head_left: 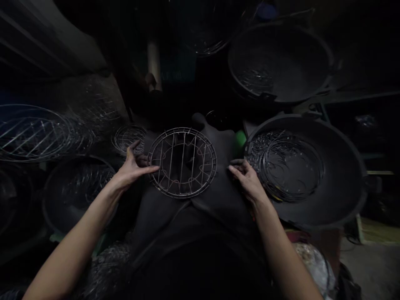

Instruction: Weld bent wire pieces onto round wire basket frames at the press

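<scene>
Support the round silver metal-wire grate (183, 162) level over the dark cloth-covered lap (175, 225), rim pinched in the left hand (135, 166), with the right hand (246, 177), loosely curled, contents indiscernible, clear of the wires.

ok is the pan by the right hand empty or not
Not empty: wire rings and loose wires lie inside the pan, mostly toward its left side.

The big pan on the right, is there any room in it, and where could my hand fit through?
The big pan looks bare between its wire rings and right rim; its left side is crowded with rings and bent wires. A hand might pass between the round rack and right hand, over the dark cloth.
</scene>
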Motion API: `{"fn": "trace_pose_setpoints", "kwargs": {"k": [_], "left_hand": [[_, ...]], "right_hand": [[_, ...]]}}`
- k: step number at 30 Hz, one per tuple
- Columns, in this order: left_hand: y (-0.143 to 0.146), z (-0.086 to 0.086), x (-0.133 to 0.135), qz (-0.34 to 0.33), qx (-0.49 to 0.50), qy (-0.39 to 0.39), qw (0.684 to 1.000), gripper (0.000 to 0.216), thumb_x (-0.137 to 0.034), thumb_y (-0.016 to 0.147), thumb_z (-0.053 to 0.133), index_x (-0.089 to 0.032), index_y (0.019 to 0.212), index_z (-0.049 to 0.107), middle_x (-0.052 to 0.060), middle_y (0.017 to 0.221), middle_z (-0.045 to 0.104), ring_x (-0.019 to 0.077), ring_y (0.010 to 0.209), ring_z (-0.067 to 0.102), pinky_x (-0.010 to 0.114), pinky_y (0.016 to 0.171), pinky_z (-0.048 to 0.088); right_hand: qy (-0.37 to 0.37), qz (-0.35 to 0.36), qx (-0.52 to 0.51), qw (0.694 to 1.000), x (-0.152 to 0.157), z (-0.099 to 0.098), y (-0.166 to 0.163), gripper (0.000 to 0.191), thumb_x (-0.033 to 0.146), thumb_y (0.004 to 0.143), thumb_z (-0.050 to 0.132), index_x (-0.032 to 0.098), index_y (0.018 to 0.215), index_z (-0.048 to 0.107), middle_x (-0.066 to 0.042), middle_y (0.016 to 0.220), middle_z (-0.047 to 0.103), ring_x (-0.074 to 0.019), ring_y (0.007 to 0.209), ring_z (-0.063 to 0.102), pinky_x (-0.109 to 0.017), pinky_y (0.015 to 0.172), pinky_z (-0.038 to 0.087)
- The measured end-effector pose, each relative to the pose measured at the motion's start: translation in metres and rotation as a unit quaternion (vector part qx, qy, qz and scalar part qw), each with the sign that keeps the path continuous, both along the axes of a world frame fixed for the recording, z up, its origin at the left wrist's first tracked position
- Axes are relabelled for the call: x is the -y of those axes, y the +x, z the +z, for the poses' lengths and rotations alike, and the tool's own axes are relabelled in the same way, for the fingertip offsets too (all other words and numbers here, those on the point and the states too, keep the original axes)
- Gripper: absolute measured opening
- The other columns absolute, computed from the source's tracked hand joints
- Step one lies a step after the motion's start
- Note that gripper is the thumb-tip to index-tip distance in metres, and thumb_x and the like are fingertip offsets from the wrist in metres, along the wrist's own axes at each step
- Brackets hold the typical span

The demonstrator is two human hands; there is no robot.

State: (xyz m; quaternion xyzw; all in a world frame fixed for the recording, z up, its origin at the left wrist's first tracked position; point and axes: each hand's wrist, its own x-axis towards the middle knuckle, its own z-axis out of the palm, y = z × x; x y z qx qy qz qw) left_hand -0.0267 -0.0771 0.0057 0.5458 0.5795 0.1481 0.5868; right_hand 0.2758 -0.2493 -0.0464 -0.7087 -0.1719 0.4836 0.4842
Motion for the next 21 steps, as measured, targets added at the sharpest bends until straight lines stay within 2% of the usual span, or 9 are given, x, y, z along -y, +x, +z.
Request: {"fn": "trace_pose_setpoints", "kwargs": {"k": [5,10,15,18,21], "left_hand": [[-0.003,-0.002,0.002,0.014,-0.005,0.006,1.000,0.112,-0.030,0.049,0.086,-0.029,0.137,0.017,0.001,0.095,0.055,0.0174,0.086,0.062,0.048,0.088,0.050],[-0.005,0.003,0.007,0.021,-0.003,0.008,1.000,0.110,-0.031,0.049,0.085,-0.029,0.135,0.016,0.003,0.100,0.054,0.0193,0.092,0.062,0.048,0.088,0.050],[-0.007,0.004,0.012,0.012,0.030,0.015,0.999,0.105,-0.029,0.051,0.084,-0.030,0.131,0.016,0.004,0.104,0.054,0.0213,0.094,0.062,0.050,0.086,0.051],[-0.011,0.003,0.016,0.018,0.031,0.027,0.999,0.105,-0.029,0.050,0.084,-0.030,0.130,0.016,0.003,0.106,0.052,0.0211,0.096,0.061,0.052,0.088,0.049],[-0.018,0.003,0.021,0.033,0.034,0.038,0.998,0.105,-0.028,0.048,0.085,-0.031,0.129,0.017,0.004,0.108,0.051,0.0203,0.098,0.060,0.053,0.092,0.047]], "right_hand": [[0.012,0.024,0.002,1.000,-0.009,-0.003,0.000,0.044,0.048,0.066,0.071,0.021,0.096,0.053,0.000,0.085,0.060,-0.0135,0.078,0.056,-0.026,0.070,0.044],[0.035,0.071,0.019,0.997,-0.025,0.004,0.001,0.046,0.052,0.071,0.065,0.022,0.102,0.052,-0.004,0.095,0.060,-0.0167,0.088,0.058,-0.031,0.077,0.047],[0.055,0.180,0.096,0.977,-0.040,0.013,-0.001,0.061,0.054,0.072,0.066,0.021,0.120,0.047,-0.008,0.112,0.058,-0.0195,0.098,0.057,-0.036,0.089,0.046],[0.055,0.219,0.116,0.967,-0.042,0.014,-0.003,0.070,0.053,0.073,0.066,0.021,0.130,0.041,-0.007,0.111,0.058,-0.0198,0.100,0.056,-0.037,0.091,0.045],[0.032,0.219,0.130,0.967,-0.044,0.018,-0.005,0.083,0.051,0.066,0.072,0.022,0.136,0.037,-0.005,0.102,0.059,-0.0195,0.093,0.057,-0.037,0.086,0.048]]}}
